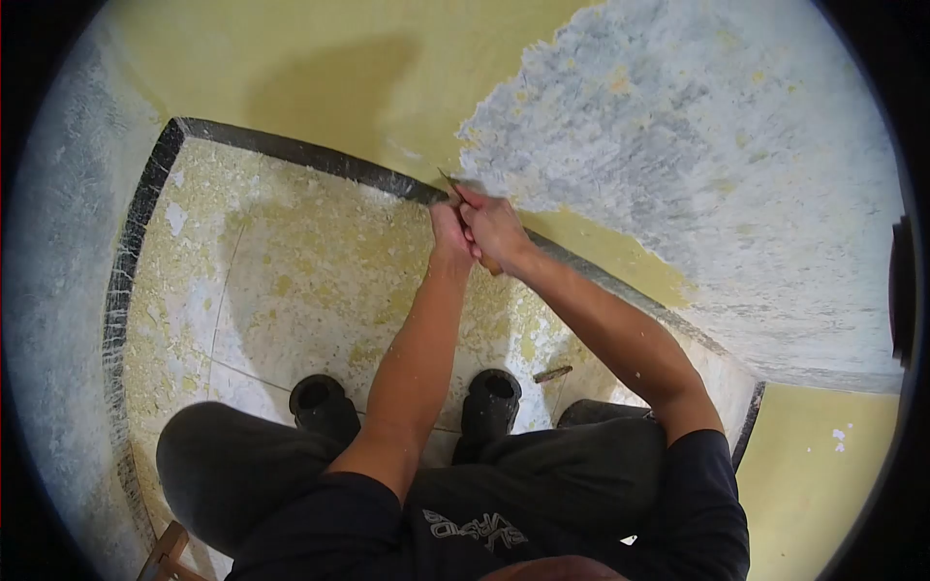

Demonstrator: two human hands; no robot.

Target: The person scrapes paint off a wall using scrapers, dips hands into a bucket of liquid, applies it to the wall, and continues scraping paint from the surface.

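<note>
My right hand [497, 230] is wrapped round a scraper [493, 264], whose wooden handle end shows below the fingers. The thin blade points up and left against the wall, just above the dark skirting [320, 157]. Close against it on the left, my left hand [449, 228] is closed at the same tool; its fingers are partly hidden. Yellow paint [320, 58] covers the wall on the left, and a bare grey-white patch [659, 126] with a ragged edge spreads up and right from the blade.
Paint flakes lie over the tiled floor [221, 320]. A small brown object [553, 373] rests near my right shoe [490, 397]. My left shoe [325, 405] is on the tiles. At the bottom left stands a wooden piece [167, 554]. A scraped grey wall [58, 242] rises at left.
</note>
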